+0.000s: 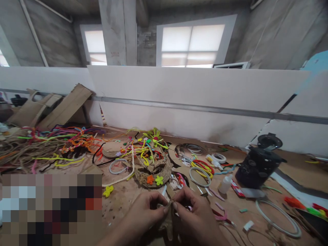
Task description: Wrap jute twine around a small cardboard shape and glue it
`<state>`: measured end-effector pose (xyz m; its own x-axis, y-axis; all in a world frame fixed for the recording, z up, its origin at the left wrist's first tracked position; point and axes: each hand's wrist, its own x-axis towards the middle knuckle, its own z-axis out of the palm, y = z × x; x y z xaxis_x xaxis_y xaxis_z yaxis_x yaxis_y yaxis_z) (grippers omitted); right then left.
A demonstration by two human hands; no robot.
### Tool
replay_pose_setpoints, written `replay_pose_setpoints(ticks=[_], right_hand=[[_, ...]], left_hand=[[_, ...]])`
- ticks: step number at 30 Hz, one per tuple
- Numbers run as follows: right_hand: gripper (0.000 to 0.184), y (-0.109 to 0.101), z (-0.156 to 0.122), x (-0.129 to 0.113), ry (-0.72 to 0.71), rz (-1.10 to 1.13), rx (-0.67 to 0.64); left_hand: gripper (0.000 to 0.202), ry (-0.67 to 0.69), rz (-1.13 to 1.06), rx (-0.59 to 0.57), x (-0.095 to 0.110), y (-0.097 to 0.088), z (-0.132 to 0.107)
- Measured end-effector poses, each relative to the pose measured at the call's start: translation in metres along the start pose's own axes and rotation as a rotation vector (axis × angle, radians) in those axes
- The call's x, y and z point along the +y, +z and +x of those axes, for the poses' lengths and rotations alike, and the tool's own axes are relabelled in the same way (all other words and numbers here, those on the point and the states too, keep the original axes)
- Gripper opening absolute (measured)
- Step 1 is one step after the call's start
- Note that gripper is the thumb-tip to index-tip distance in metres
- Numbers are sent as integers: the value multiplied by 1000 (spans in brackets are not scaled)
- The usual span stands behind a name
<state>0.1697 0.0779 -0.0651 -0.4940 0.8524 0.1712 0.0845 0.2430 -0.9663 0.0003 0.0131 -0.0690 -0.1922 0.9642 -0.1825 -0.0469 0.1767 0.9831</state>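
My left hand (151, 210) and my right hand (191, 213) meet at the bottom middle of the head view. Thumb and forefinger of each are pinched together on a thin tan strand (169, 204), which looks like twine. Below the fingers hangs a brownish piece (169, 227), partly hidden by my hands. Just beyond them lies a twine-wrapped ring (153, 182) with an orange flower (150, 179) and a green flower (159, 180) on its front. A yellow pipe-cleaner flower (108, 191) lies to the left on the table.
Coloured pipe cleaners (74, 145) and twine are heaped at the left, near cardboard pieces (66, 106). To the right are a grey hoop (200, 176), a white glue bottle (225, 184), a dark lidded bin (258, 167) and another hoop (279, 218). A white partition (179, 85) stands behind.
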Motion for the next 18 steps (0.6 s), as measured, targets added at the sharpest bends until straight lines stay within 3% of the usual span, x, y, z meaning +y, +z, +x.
replay_pose_setpoints(ticks=[5, 11, 18], right_hand=[[15, 1, -2, -8, 14, -22, -8], [24, 3, -2, -14, 66, -27, -31], [22, 3, -3, -12, 17, -67, -57]], left_hand=[[44, -23, -44, -14, 2, 2, -1], [32, -43, -26, -14, -8, -4, 4], [25, -55, -10, -47, 13, -1, -6]])
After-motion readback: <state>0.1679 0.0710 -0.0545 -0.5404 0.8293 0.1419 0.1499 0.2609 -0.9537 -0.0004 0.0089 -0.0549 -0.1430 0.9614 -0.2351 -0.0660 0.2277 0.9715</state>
